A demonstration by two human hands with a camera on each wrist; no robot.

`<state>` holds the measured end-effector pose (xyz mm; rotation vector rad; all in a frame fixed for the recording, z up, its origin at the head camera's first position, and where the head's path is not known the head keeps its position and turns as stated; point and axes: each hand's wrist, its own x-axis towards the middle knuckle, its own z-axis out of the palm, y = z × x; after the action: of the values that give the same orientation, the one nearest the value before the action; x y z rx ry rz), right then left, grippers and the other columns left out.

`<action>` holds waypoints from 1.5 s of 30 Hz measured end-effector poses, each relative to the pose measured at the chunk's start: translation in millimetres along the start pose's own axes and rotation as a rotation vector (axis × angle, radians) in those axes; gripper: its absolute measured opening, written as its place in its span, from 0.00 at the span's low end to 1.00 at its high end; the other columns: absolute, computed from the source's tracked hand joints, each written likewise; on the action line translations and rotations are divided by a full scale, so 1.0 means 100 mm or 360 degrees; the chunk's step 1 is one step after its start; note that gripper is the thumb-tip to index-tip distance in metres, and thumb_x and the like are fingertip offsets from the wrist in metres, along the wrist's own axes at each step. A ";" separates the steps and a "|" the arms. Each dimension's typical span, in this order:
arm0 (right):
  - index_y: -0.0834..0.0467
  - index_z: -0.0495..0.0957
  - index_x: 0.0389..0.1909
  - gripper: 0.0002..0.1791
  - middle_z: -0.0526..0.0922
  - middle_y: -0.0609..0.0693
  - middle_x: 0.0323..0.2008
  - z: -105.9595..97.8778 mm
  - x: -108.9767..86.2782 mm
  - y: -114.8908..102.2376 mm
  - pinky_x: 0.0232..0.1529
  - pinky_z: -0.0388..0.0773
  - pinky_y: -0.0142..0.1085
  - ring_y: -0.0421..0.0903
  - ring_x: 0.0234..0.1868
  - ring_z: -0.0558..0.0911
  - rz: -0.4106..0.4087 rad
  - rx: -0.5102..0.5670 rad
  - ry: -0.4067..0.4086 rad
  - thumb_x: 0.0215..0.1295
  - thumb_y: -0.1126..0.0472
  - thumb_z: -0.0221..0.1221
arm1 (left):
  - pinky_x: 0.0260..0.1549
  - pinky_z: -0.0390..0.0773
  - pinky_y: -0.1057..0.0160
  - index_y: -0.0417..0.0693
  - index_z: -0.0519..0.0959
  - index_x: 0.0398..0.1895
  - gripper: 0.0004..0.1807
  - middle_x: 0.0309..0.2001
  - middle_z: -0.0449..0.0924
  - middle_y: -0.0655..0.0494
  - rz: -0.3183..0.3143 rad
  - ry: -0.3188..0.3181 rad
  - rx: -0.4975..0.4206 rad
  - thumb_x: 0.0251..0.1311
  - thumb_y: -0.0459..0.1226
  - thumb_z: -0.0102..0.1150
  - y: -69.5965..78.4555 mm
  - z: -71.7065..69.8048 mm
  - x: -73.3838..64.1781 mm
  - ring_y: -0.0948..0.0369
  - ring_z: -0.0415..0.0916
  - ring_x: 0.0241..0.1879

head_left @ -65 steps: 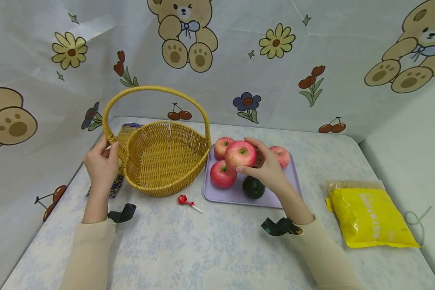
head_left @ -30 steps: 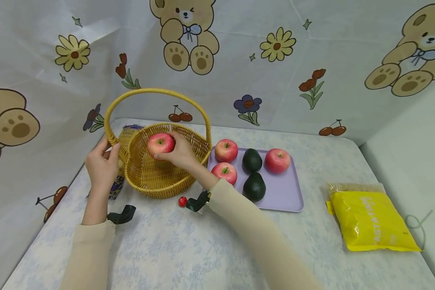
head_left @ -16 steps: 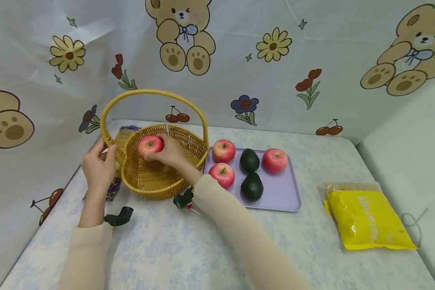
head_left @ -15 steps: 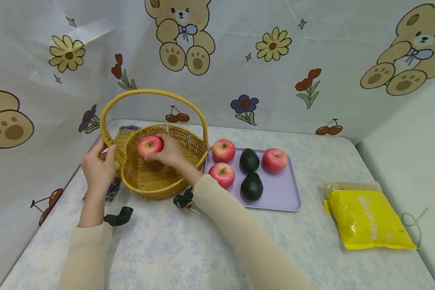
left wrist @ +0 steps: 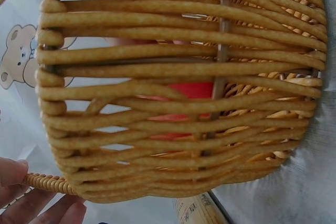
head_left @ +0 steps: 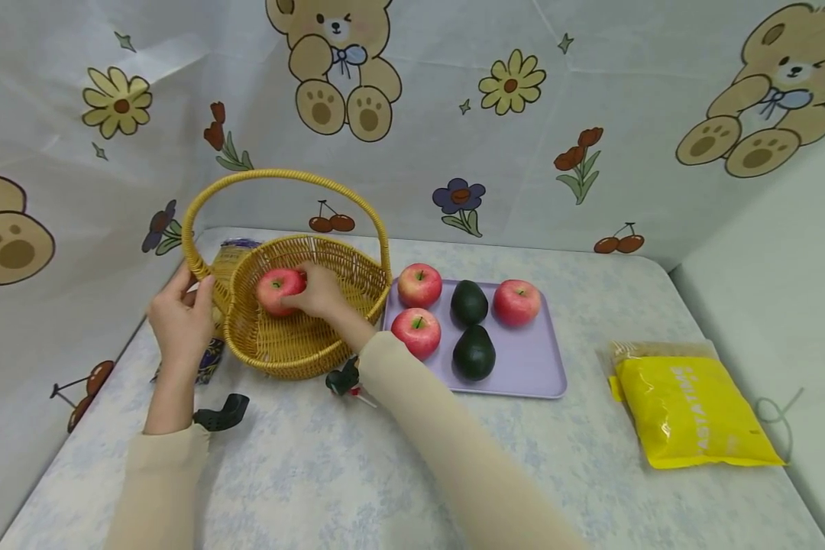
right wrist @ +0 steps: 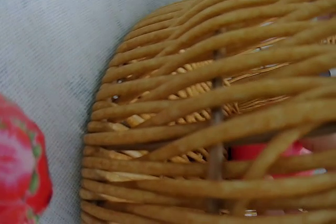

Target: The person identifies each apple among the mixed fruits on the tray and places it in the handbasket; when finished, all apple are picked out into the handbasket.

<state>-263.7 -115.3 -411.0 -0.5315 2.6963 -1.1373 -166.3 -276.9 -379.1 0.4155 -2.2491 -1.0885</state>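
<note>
A yellow wicker basket (head_left: pixel 296 342) with a tall arched handle stands at the left of the table. My left hand (head_left: pixel 182 315) grips the base of the handle on its left side; in the left wrist view its fingers (left wrist: pixel 39 203) curl round the wrapped cane. Inside the basket, my right hand (head_left: pixel 321 292) holds a red apple (head_left: pixel 276 290) low near the left wall, thumb in front and fingers behind. Red skin of the apple (right wrist: pixel 262 158) shows through the weave in the right wrist view. Wicker hides most of the right hand there.
Right of the basket lies a purple tray (head_left: pixel 525 370) with three apples and two avocados (head_left: pixel 473 353). A red lollipop (head_left: pixel 363 396) sits in front, partly behind the right wrist mount. A yellow pasta bag (head_left: pixel 694 412) is far right; another packet (head_left: pixel 209 360) lies behind the left hand.
My right hand has lifted an apple off the tray, carried it left over the basket and lowered it inside. My left hand has kept its grip on the handle.
</note>
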 end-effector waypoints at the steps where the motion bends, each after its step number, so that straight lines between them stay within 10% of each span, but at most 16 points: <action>1: 0.60 0.72 0.63 0.36 0.81 0.53 0.55 0.00 0.00 0.00 0.50 0.79 0.30 0.46 0.54 0.80 0.0015 0.0015 0.0005 0.55 0.50 0.71 | 0.35 0.73 0.86 0.53 0.74 0.66 0.22 0.55 0.82 0.47 0.0005 -0.0001 0.0000 0.71 0.43 0.52 0.00 0.00 0.00 0.48 0.83 0.48; 30: 0.59 0.68 0.68 0.35 0.74 0.53 0.65 -0.04 -0.04 -0.02 0.61 0.74 0.35 0.49 0.65 0.74 0.0021 0.0101 -0.0007 0.62 0.54 0.66 | 0.36 0.73 0.86 0.55 0.74 0.66 0.21 0.55 0.82 0.46 0.0052 0.0027 -0.0009 0.71 0.42 0.52 0.00 0.01 -0.02 0.48 0.84 0.47; 36: 0.59 0.66 0.69 0.36 0.72 0.55 0.66 -0.21 -0.21 -0.06 0.54 0.78 0.35 0.52 0.62 0.77 -0.0180 0.0308 0.0048 0.62 0.56 0.66 | 0.35 0.72 0.86 0.56 0.74 0.66 0.21 0.55 0.82 0.49 0.0037 0.0029 0.0012 0.71 0.43 0.52 -0.01 0.02 -0.02 0.69 0.83 0.41; 45: 0.50 0.64 0.71 0.40 0.69 0.48 0.69 -0.66 -0.72 -0.14 0.51 0.79 0.28 0.48 0.62 0.77 -0.0371 0.0442 -0.0057 0.58 0.53 0.69 | 0.34 0.71 0.87 0.56 0.72 0.67 0.22 0.56 0.82 0.49 0.0045 0.0037 0.0002 0.71 0.43 0.52 -0.04 0.01 -0.02 0.63 0.84 0.44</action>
<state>-213.1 -53.1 -353.9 -0.8238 2.4356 -1.5144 -165.8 -277.7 -383.3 0.3940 -2.2290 -1.0624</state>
